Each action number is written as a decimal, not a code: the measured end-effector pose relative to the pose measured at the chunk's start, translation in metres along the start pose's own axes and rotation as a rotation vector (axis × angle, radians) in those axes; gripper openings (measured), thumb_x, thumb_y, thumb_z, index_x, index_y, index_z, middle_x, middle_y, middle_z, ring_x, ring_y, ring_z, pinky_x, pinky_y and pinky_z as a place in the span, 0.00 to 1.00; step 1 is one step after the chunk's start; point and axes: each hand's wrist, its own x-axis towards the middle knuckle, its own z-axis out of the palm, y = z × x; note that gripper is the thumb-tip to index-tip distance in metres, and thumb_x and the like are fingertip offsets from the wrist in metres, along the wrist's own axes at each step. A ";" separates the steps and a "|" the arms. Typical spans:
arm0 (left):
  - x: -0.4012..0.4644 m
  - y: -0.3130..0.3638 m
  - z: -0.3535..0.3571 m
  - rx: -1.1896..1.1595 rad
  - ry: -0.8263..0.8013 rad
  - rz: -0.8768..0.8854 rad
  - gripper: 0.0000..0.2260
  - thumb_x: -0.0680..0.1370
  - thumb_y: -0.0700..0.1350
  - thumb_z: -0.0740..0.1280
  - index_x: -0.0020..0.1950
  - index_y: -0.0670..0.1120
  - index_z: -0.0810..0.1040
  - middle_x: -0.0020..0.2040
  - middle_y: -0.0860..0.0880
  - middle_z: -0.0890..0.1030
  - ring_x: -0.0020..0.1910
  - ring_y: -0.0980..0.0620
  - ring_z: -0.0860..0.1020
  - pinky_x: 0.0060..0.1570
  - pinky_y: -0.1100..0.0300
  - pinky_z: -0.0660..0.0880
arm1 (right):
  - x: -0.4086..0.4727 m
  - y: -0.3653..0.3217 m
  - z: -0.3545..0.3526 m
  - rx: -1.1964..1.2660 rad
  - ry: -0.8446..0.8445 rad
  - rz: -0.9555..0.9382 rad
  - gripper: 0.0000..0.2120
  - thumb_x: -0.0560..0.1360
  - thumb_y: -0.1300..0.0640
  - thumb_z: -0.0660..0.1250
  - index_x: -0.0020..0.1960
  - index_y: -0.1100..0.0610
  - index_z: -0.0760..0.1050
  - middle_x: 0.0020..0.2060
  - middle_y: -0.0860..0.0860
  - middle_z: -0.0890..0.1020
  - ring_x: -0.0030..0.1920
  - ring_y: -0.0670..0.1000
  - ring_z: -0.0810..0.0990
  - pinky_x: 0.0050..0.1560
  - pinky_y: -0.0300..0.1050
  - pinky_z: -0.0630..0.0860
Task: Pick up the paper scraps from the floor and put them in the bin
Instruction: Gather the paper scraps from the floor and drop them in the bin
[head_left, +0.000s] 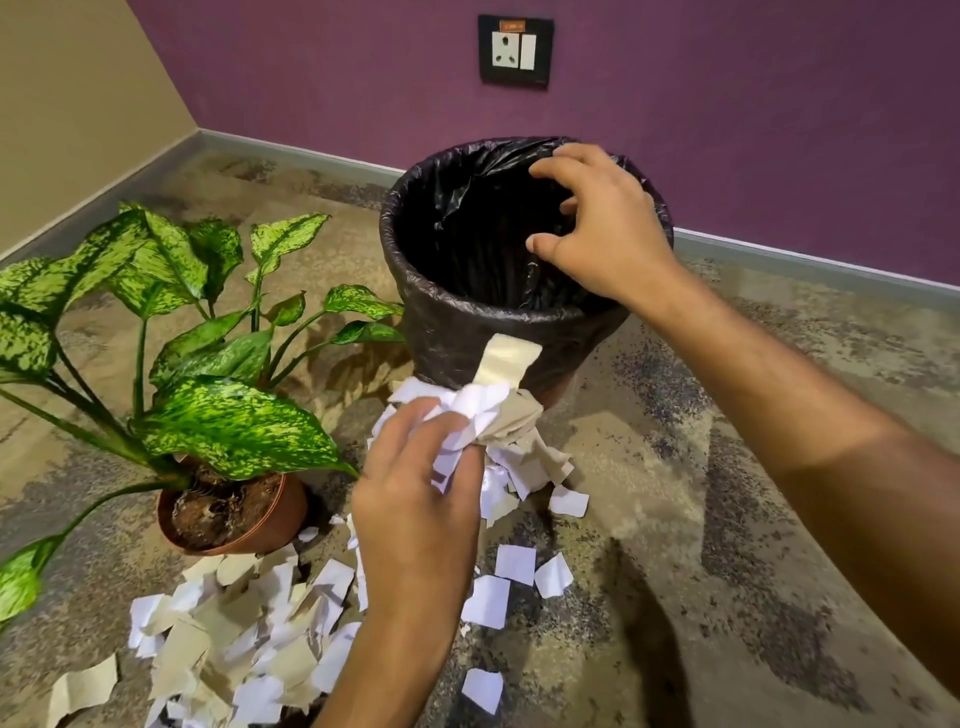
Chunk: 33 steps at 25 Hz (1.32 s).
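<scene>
Fingers (415, 431) of the left hand (415, 499) are curling round a crumpled bunch of paper scraps (483, 415), white and beige, and are holding it up just in front of the bin (452, 343); several pieces are hanging below the fist. Over the bin's mouth, the right hand (597, 228) is hovering with its fingers loosely spread and bent, gripping nothing as far as the dark bin liner (467, 208) behind it is letting me judge. More loose scraps (249, 639) are lying on the mottled floor (701, 571), heaped beside the potted plant (223, 405) and scattered nearer the bin. A wall socket (516, 50) is sitting on the purple wall behind.
</scene>
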 end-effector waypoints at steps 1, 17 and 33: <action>0.006 0.008 -0.003 -0.016 0.016 0.042 0.10 0.70 0.36 0.75 0.50 0.44 0.84 0.55 0.44 0.81 0.45 0.53 0.79 0.41 0.72 0.74 | -0.004 0.001 -0.002 0.029 0.048 -0.010 0.28 0.71 0.53 0.74 0.69 0.50 0.71 0.69 0.46 0.70 0.58 0.49 0.77 0.59 0.45 0.74; 0.150 0.055 0.053 0.247 -0.233 0.270 0.24 0.74 0.38 0.70 0.69 0.48 0.71 0.70 0.46 0.69 0.67 0.46 0.69 0.61 0.59 0.67 | -0.028 0.023 0.006 0.190 0.339 -0.109 0.15 0.75 0.67 0.63 0.59 0.58 0.78 0.62 0.49 0.76 0.59 0.46 0.77 0.57 0.47 0.77; -0.064 -0.030 0.070 -0.232 -0.225 -0.036 0.30 0.78 0.38 0.62 0.77 0.48 0.54 0.77 0.51 0.57 0.76 0.55 0.55 0.74 0.60 0.58 | -0.148 -0.003 0.089 0.185 -0.095 -0.403 0.09 0.70 0.64 0.60 0.44 0.59 0.78 0.40 0.52 0.79 0.39 0.53 0.79 0.36 0.49 0.77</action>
